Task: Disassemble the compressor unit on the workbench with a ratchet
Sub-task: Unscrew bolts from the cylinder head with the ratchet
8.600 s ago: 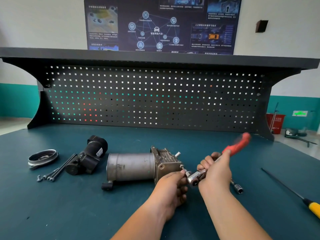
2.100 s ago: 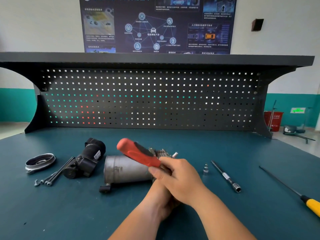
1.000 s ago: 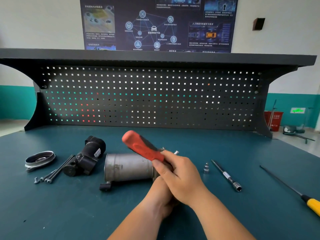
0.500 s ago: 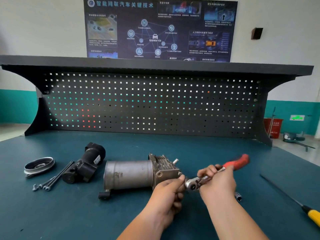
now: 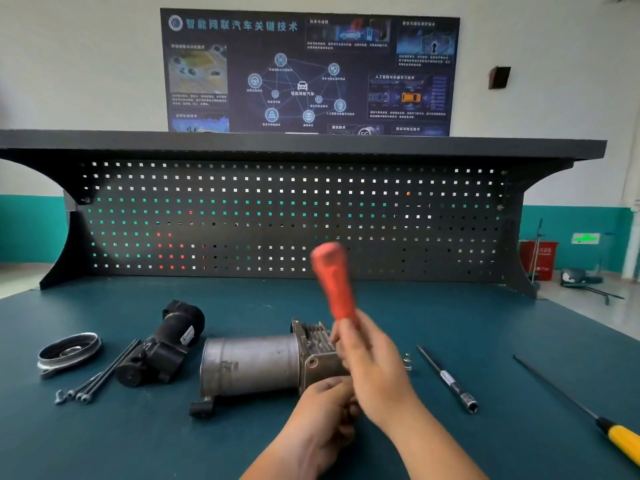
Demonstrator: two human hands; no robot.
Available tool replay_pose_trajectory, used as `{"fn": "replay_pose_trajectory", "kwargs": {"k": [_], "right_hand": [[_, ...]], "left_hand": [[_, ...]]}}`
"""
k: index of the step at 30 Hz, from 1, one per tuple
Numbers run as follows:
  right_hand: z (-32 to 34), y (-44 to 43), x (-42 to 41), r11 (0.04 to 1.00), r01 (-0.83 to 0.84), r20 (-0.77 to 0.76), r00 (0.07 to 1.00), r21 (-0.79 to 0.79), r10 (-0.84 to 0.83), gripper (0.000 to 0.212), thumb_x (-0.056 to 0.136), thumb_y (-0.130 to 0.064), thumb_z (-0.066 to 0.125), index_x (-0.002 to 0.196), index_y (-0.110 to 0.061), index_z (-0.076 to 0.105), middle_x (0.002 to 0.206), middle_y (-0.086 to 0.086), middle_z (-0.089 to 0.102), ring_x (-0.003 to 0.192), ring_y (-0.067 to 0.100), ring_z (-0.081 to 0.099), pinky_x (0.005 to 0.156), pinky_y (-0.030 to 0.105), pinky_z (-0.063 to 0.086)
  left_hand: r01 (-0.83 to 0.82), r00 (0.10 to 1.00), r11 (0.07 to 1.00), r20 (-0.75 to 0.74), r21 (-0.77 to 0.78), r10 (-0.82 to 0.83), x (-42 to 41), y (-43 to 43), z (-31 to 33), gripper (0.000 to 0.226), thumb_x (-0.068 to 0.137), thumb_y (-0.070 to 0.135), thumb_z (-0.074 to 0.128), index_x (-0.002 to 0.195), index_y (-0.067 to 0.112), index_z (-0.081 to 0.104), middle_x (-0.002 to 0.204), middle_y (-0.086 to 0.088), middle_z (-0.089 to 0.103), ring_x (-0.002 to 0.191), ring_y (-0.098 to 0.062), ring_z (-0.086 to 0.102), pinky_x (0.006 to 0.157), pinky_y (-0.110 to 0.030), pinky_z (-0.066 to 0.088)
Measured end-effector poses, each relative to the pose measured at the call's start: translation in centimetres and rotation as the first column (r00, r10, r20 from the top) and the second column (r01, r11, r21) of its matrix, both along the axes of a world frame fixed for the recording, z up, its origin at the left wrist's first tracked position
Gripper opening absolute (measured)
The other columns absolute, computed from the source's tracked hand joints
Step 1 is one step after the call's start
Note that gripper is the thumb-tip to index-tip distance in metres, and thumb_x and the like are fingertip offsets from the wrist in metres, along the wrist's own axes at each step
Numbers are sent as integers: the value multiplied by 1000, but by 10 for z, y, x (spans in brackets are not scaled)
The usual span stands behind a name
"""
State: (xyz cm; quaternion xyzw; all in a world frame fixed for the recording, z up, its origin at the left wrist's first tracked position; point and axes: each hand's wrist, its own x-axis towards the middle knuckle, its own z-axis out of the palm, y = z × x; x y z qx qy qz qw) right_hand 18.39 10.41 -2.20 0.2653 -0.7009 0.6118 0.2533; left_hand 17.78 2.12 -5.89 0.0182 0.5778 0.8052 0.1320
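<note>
Compressor unit lies on its side near the middle of the teal workbench, just ahead of me. Dull grey metal cylinder, with a finned cast housing on its right end and a black mount foot at its front left corner. Long axis runs left to right across the bench, housing end towards my hands.

My right hand is wrapped round the ratchet at that end. The red handle stands nearly upright, leaning a little left, and is motion-blurred. The ratchet head is hidden behind the hand.

My left hand sits low against the housing's front corner with fingers curled. I cannot tell what they grip, since the right hand covers it.

Left of the unit: a black motor part close by, long bolts beside it, then a metal ring cover. To the right: a small socket, an extension bar and a yellow-handled screwdriver. All lie clear of the hands.
</note>
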Motion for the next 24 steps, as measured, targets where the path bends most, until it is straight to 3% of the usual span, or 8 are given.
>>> {"fn": "replay_pose_trajectory", "kwargs": {"k": [2, 4, 10, 14, 16, 18, 21, 24], "right_hand": [[-3, -4, 0, 930, 100, -99, 993, 354, -69, 43, 80, -66, 35, 79, -26, 51, 59, -18, 48, 58, 6, 41, 58, 32, 35], [-3, -4, 0, 876, 169, -141, 983, 451, -118, 51, 79, -68, 32, 84, -22, 53, 62, -17, 47, 62, 8, 42, 63, 36, 38], [0, -4, 0, 964, 22, 87, 996, -265, 1, 37, 92, -47, 49, 74, -15, 47, 48, -12, 39, 45, 2, 31, 47, 20, 26], [5, 10, -5, 583, 254, 336, 941, -772, 36, 38, 99, -42, 36, 70, -18, 40, 42, -12, 31, 36, 6, 25, 42, 22, 24], [4, 23, -9, 308, 371, 432, 887, -876, 162, 43, 99, -47, 34, 66, -19, 38, 40, -9, 29, 31, 8, 24, 45, 25, 21], [3, 30, -13, 183, 440, 474, 847, -879, 240, 45, 98, -48, 32, 65, -18, 36, 42, -7, 28, 29, 10, 24, 46, 25, 19], [6, 30, -15, 273, 430, 489, 846, -861, 211, 46, 99, -49, 32, 64, -19, 37, 36, -9, 28, 27, 8, 23, 45, 25, 18], [11, 18, -10, 563, 338, 418, 909, -754, 13, 41, 99, -44, 34, 68, -19, 41, 38, -12, 28, 32, 6, 24, 46, 26, 20]], "left_hand": [[5, 1000, 1000, 0, 4, -5, -2, -1, -2, 33, 96, 2, 38, 71, 11, 57, 49, 1, 52, 46, -10, 43, 42, -21, 30], [-10, 1000, 1000, 12, 28, 10, -4, -1, -5, 40, 99, 6, 34, 70, 12, 61, 52, 2, 57, 54, -11, 47, 49, -23, 35], [-10, 999, 1000, 39, 26, 9, -4, -2, -1, 36, 90, -3, 44, 61, 13, 57, 48, 3, 40, 35, -1, 30, 32, -11, 15], [-13, 999, 998, 43, 66, 10, -2, 1, 0, 35, 90, 12, 58, 56, 12, 63, 44, 7, 39, 33, 1, 32, 29, -10, 15], [-14, 999, 998, 40, 59, 12, -2, 3, 0, 20, 89, 15, 60, 69, 12, 62, 44, 8, 41, 34, 1, 32, 29, -10, 16], [-25, 999, 999, 34, 44, 23, -1, 6, 0, 12, 89, 15, 61, 79, 9, 64, 44, 8, 45, 35, 0, 34, 29, -10, 17], [-28, 999, 999, 16, 28, 27, -2, 6, -1, 23, 87, 16, 64, 64, 12, 65, 45, 8, 46, 36, 0, 35, 29, -11, 17], [-7, 1000, 1000, 5, 10, 7, -2, 4, -3, 43, 87, 18, 64, 44, 15, 62, 46, 9, 46, 38, 0, 36, 30, -11, 17]]}}
